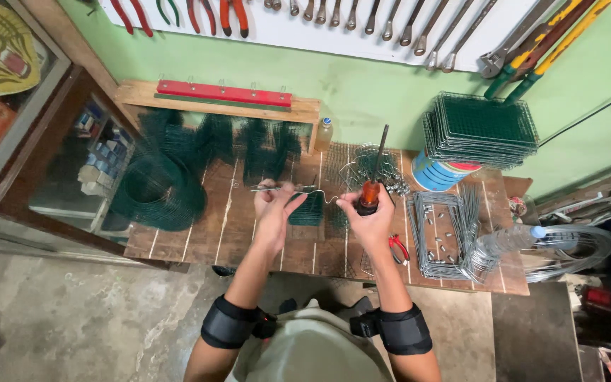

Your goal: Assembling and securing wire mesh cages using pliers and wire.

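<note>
Black padded bands wrap both forearms nearest the camera, above a grey-green shirt. From there the arms reach up to a plank worktop (199, 237) of worn brown boards. The right hand (373, 219) is clamped around the orange handle of a screwdriver (371, 185), whose dark shaft stands almost upright. Just left of the screwdriver, the left hand (271, 205) pinches a thin bent wire (284, 188) that runs level from its fingers toward the screwdriver; whether the wire touches the shaft cannot be told. The hands are apart, with a small piece of green mesh (310, 210) lying between them on the boards. Right of the screwdriver and slightly nearer lie red-handled pliers (398, 247), then a bundle of grey wire frames (441, 237) with small metal clips inside. Far left of the screwdriver sits a roll of green mesh (157, 189). Beyond the screwdriver to the right, a stack of green mesh panels (480, 127) rests on a blue can (436, 175). Farthest off, behind the screwdriver, spanners and pliers hang on a white tool board (334, 28).
</note>
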